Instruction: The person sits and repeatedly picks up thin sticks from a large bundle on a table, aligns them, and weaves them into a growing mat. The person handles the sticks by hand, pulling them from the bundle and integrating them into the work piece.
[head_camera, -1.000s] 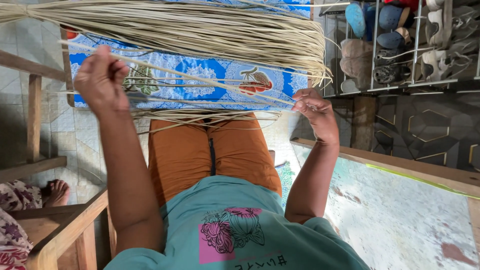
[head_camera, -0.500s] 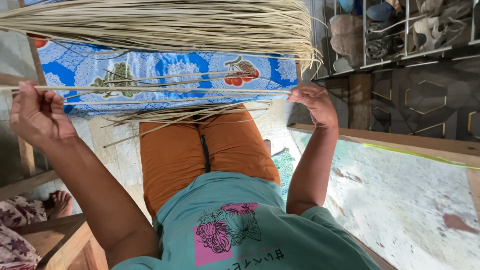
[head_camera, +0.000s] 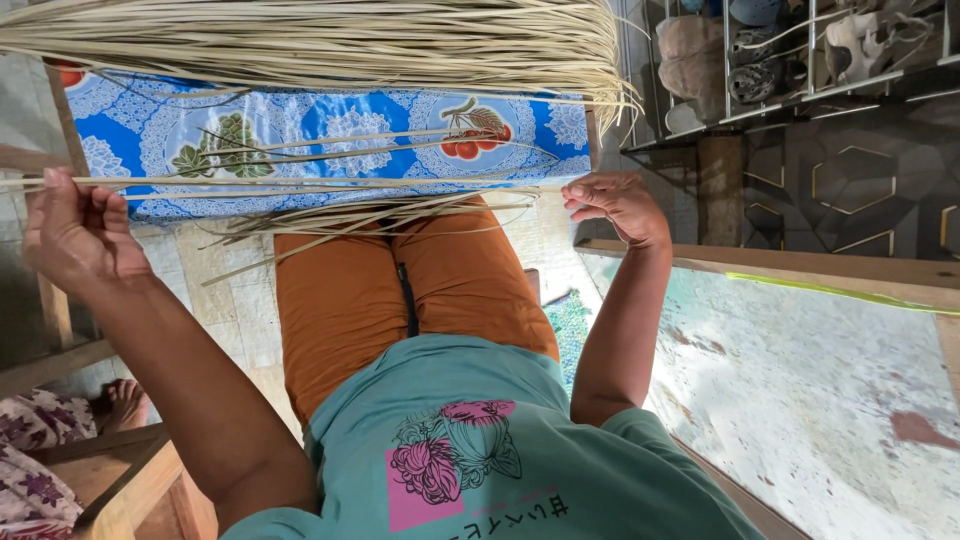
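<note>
Across my lap, over the blue flowered cloth (head_camera: 330, 125), I hold a few pale reed strips (head_camera: 330, 182) stretched between both hands. My left hand (head_camera: 75, 230) is fisted on one end; my right hand (head_camera: 615, 205) pinches the other with curled fingers. I judge I am drawing strips from the big bundle (head_camera: 320, 40); next needs steady, even tension.

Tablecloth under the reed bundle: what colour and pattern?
Tablecloth: blue with white lace-like medallions, green leaves and red fruit. Head view, the only one.
</note>
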